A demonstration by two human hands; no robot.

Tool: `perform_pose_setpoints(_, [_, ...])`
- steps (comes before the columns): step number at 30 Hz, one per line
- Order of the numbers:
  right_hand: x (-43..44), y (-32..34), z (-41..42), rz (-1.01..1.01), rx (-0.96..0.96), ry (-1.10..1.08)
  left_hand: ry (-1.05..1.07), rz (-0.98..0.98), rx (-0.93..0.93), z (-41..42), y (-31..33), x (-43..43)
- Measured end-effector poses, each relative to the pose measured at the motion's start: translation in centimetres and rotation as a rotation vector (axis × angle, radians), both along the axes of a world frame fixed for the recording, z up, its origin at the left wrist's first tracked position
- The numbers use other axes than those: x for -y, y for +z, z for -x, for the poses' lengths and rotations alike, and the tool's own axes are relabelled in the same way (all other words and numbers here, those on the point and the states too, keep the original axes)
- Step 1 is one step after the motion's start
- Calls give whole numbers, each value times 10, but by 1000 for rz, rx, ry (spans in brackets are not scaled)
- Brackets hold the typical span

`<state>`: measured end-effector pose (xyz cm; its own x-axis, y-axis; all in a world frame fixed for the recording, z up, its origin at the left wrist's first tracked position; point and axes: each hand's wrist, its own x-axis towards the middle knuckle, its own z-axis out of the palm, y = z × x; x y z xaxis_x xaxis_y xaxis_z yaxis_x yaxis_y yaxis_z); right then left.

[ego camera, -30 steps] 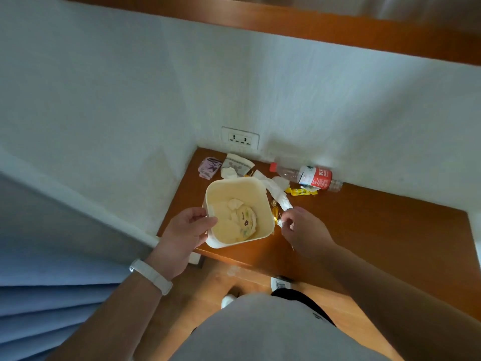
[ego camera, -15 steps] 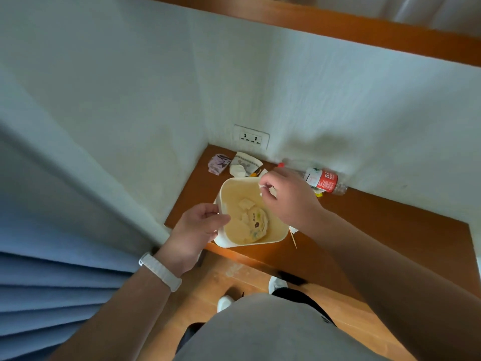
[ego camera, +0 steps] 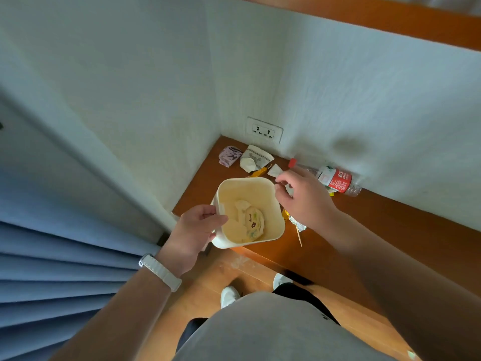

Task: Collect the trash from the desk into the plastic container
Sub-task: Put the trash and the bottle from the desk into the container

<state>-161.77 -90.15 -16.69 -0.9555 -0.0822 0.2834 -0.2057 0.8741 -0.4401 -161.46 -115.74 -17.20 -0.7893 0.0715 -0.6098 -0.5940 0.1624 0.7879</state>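
Note:
The cream plastic container (ego camera: 244, 180) stands at the desk's near left corner, with crumpled paper and a printed wrapper (ego camera: 252, 223) at its bottom. My left hand (ego camera: 192, 233) grips its left rim, thumb inside. At the far right rim, my right hand (ego camera: 305, 203) is pinched on a white wrapper (ego camera: 288, 190); a crinkled end (ego camera: 298, 225) shows under the wrist. On the desk (ego camera: 390, 230) behind lie a purple packet (ego camera: 229, 156), a white crumpled paper (ego camera: 253, 160), a yellow wrapper (ego camera: 256, 173) and a red-labelled plastic bottle (ego camera: 335, 179).
White walls close the desk's corner at left and back, with a double socket (ego camera: 264, 131) above the trash. A thin wooden stick (ego camera: 299, 237) lies near the desk's front edge. Blue curtain (ego camera: 52, 269) hangs at the left. A wooden shelf (ego camera: 390, 16) runs overhead.
My right hand took the white wrapper from the desk beside the container, carried it over the opening, and now sits at the far right rim. The left hand has kept its hold.

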Motion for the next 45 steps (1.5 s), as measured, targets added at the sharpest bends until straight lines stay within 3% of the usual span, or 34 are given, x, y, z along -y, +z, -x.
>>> perform_pose_setpoints(10, [-74,-101,-30,-81,544,-188,33,11,36,8,0,-24])
perform_pose_setpoints(16, [-80,-132,-28,-85,657,-151,45,35,40,16,6,-39])
perform_pose_setpoints(27, [-83,-145,-21,-99,672,-137,60,57,54,22,9,-55])
perform_pose_setpoints(32, [-85,-137,-26,-12,675,-204,53,56,58,23,9,-60])
perform_pose_setpoints(39, [-81,-82,-11,251,485,-337,13,73,41,23,8,-60])
perform_pose_setpoints(45, [-64,-19,9,254,294,-195,-17,62,36,26,13,-61])
